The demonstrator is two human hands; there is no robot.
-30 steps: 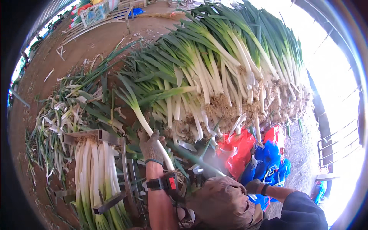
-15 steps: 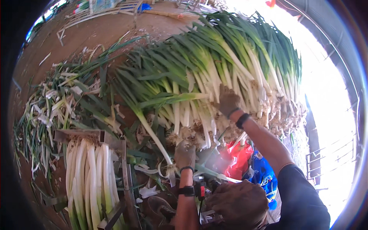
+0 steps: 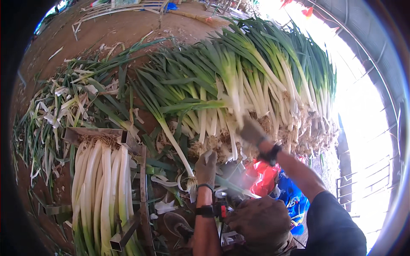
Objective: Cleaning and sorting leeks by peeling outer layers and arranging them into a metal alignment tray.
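A large heap of leeks (image 3: 256,89) lies ahead, green tops away from me and roots toward me. My right hand (image 3: 253,131), gloved and partly blurred, is closed at the lower white end of a leek (image 3: 234,91) at the front of the heap. My left hand (image 3: 206,167), also gloved, is nearer me with its fingers curled by the root ends; what it holds, if anything, is hidden. Left of it, a single leek (image 3: 175,145) slants down with its roots close to my wrist.
At the left, trimmed leeks (image 3: 100,187) lie in a metal frame (image 3: 144,192). Beyond it spreads a pile of leaf scraps (image 3: 64,106). Red plastic (image 3: 260,177) and a blue bag (image 3: 292,196) lie under my right arm. A broom (image 3: 192,16) rests on the far ground.
My right hand has come back toward me and slightly left, from among the stalks to the leek's lower end. That leek stands out more from the heap. My left hand stays almost in place.
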